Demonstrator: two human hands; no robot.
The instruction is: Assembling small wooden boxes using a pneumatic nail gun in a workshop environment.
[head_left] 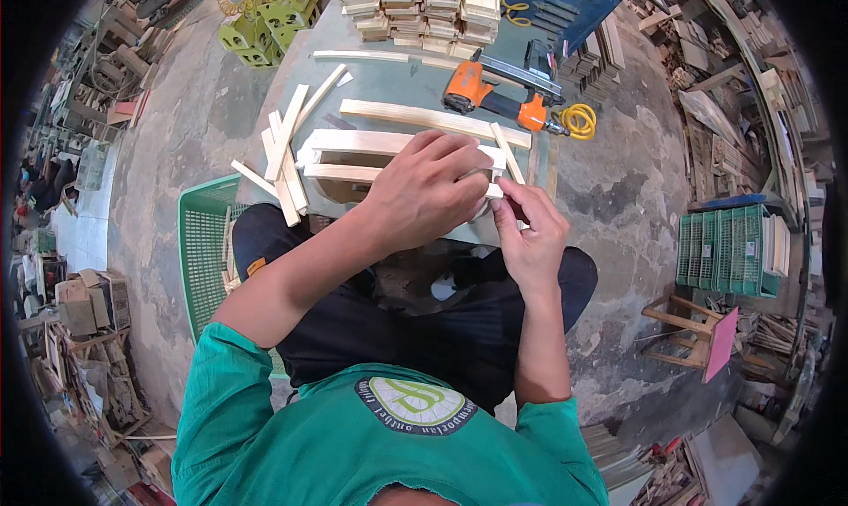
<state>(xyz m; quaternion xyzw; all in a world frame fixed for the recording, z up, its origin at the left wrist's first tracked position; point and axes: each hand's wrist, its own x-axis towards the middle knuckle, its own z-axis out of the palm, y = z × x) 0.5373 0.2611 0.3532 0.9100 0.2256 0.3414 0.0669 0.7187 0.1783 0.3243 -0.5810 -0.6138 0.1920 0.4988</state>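
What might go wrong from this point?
Pinch or misalignment: left hand and right hand crowd the same end of the frame, so the joint could shift.
Knock: the nail gun lies just beyond the hands; a reach might bump it.
Slide: slats lie crossed loosely at left and may topple if nudged.

From my distant place I saw a grey concrete floor [632,188], which was patched and stained, with a pink-topped wooden stool [721,345] and green plastic crates [717,250] at the right, while cardboard boxes [84,301] and wood scraps [102,373] crowded the left side of the room.
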